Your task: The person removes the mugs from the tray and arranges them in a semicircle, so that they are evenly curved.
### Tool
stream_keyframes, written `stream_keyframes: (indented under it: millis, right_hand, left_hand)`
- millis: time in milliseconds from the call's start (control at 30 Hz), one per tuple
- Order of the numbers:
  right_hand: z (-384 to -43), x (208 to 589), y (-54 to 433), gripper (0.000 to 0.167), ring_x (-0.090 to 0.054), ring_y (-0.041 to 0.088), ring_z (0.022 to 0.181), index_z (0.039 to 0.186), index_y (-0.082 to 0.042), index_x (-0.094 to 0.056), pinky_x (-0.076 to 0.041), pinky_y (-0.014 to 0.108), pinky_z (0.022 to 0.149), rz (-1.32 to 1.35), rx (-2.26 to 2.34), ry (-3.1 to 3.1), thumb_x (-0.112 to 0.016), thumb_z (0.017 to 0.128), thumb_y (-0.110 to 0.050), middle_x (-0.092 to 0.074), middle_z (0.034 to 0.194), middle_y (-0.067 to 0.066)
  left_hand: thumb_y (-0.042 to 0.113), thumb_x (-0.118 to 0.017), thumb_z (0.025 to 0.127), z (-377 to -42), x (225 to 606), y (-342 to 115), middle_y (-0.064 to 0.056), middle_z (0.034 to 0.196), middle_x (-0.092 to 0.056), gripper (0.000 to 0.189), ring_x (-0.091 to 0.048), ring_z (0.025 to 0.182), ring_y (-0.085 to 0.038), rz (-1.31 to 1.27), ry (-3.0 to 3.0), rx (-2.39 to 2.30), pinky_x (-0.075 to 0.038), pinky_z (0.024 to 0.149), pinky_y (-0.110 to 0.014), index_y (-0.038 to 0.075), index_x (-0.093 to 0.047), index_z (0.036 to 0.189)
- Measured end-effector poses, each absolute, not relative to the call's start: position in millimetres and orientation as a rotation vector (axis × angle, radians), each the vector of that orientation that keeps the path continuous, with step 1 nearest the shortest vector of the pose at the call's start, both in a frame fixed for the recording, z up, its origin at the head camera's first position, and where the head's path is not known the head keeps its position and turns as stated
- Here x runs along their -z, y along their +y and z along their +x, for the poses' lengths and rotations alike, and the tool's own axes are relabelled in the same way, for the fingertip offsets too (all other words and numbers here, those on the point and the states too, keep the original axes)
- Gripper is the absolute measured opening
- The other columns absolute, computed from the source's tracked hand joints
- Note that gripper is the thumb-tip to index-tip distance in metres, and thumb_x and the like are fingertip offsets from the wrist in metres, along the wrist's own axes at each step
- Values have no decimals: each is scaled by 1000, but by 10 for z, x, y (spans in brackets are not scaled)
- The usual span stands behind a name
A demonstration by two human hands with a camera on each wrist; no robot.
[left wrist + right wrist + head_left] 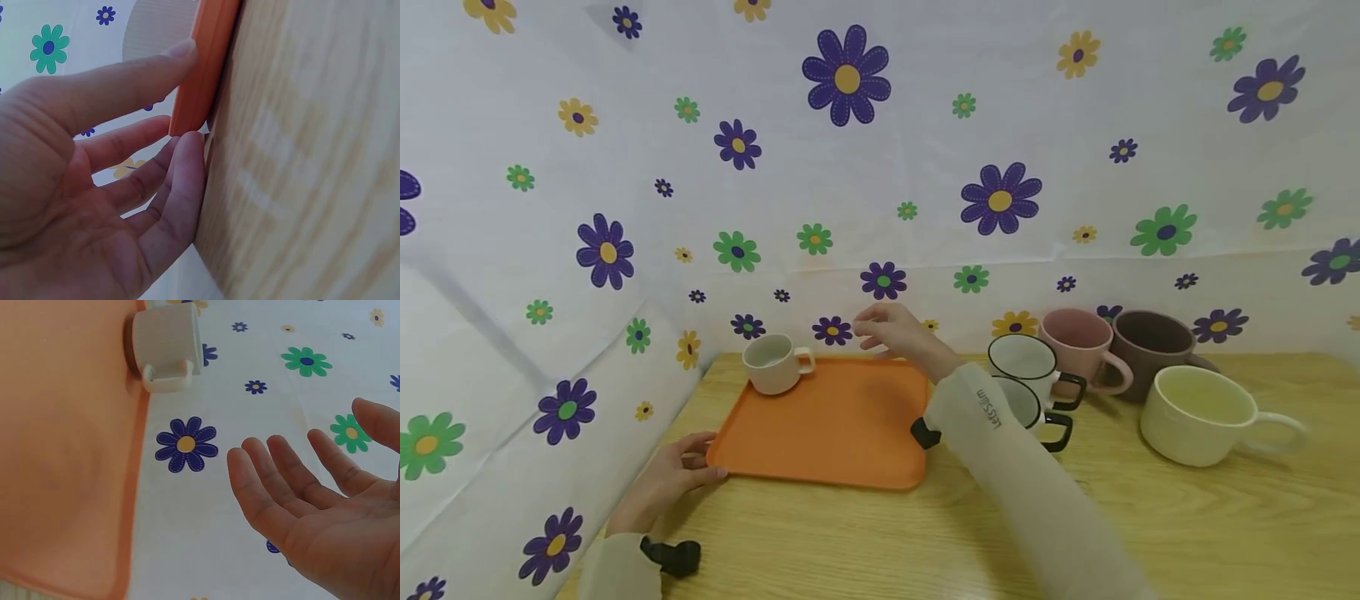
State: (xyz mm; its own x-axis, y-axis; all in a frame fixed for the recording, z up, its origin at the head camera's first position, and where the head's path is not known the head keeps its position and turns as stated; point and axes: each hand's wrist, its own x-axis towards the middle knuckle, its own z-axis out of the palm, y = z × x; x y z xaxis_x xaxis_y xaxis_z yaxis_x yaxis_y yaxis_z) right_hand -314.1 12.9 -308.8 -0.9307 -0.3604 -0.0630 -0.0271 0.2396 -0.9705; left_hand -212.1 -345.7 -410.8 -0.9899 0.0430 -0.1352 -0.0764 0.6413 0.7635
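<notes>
An orange tray (835, 433) lies on the wooden table, a small light-grey cup (771, 367) standing upright in its far left corner with the handle to the right. My left hand (673, 475) holds the tray's near left corner, the thumb along the front edge and fingertips at the side, as the left wrist view also shows. Above the tray's far right part hovers my right hand (895, 333), fingers relaxed and spread, touching nothing. In the right wrist view its palm (350, 531) is bare, with the cup (167, 340) some way off.
Right of the tray stand two white mugs with black rims (1022, 358), partly behind my right sleeve. Beyond them are a pink mug (1075, 337), a dark brown mug (1150, 350) and a wide pale-yellow cup (1195, 425). A flowered cloth (910, 150) hangs behind and at the left.
</notes>
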Motion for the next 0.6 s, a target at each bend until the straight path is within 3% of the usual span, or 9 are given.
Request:
stream_keyframes:
  millis: [233,400,600]
  right_hand:
    - [-3155,3229,42,34,-55,38,126,134,0,-55,-45,49,105,-334,1802,2154,-57,105,-19,-56,137,20]
    - [-3176,3334,-58,33,-55,40,127,132,0,-56,-46,49,104,-352,1835,2132,-58,105,-18,-57,134,19]
    - [-3238,3476,-226,34,-56,38,125,131,1,-56,-46,51,103,-349,1863,2094,-60,104,-19,-58,135,18]
  left_hand:
    - [18,-76,93,-2123,4139,-3449,-31,132,-54,73,-62,115,-39,-16,2689,-1289,-53,92,-43,-12,-38,147]
    - [15,-76,92,-2121,4141,-3434,-32,133,-53,73,-62,114,-38,-33,2653,-1335,-55,84,-34,-13,-38,147]
    - [16,-77,93,-2126,4137,-3450,-32,133,-53,73,-62,114,-38,-53,2671,-1313,-55,88,-37,-11,-38,148]
